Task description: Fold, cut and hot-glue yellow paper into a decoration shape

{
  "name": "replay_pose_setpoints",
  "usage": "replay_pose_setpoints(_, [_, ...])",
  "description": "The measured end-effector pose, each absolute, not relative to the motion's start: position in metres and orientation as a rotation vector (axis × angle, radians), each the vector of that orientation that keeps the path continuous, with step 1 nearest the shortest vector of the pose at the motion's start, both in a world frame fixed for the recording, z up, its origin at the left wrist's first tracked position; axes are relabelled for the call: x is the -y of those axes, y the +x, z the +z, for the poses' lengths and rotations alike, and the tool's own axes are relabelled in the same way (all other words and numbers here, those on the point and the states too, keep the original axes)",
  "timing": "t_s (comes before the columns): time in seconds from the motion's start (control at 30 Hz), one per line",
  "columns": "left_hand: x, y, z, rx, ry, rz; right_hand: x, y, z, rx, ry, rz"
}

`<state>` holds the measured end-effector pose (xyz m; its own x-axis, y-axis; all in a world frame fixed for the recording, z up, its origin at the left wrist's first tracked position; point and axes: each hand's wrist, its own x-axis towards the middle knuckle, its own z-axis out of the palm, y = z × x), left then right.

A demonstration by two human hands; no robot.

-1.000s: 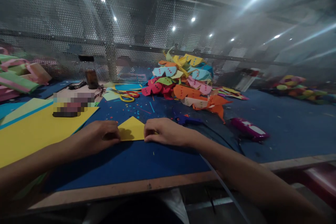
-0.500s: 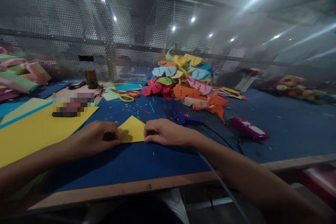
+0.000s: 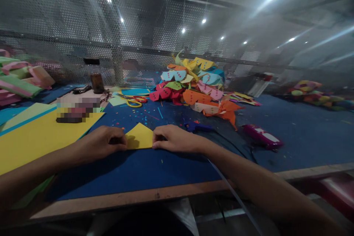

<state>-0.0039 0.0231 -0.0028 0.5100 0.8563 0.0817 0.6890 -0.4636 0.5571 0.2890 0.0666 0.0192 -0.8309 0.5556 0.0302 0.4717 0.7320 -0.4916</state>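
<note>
A yellow piece of paper (image 3: 140, 137) with a pointed top lies on the blue tabletop between my hands. My left hand (image 3: 108, 141) pinches its left corner, fingers curled, thumb low. At the right corner, my right hand (image 3: 168, 138) grips the paper between thumb and fingers. The paper's lower edge runs straight from one hand to the other. Just beyond my right hand lies a blue glue gun (image 3: 197, 127) with a dark cord. Scissors with yellow and red handles (image 3: 134, 101) rest farther back among small paper scraps.
Large yellow sheets (image 3: 41, 136) lie at the left, under a pixelated object (image 3: 79, 110). Behind stand a dark-lidded jar (image 3: 96, 77) and a heap of colourful paper shapes (image 3: 193, 84). A purple device (image 3: 262, 136) sits at the right. The wooden table edge (image 3: 132, 199) is nearest me.
Both hands still hold the yellow paper at its corners. Its lower edge sits very slightly higher in view. The whole view has shifted a little.
</note>
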Motion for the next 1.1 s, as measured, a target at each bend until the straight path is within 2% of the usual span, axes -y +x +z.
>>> replay_pose_setpoints(0.77, [-0.032,-0.011,-0.014,-1.216,2.341,0.522,-0.065,0.286,0.022,2.737,-0.981,0.711])
replay_pose_setpoints(1.1, [-0.027,-0.005,-0.011,-0.984,2.480,0.550,-0.068,0.287,0.020,2.770,-0.873,0.738])
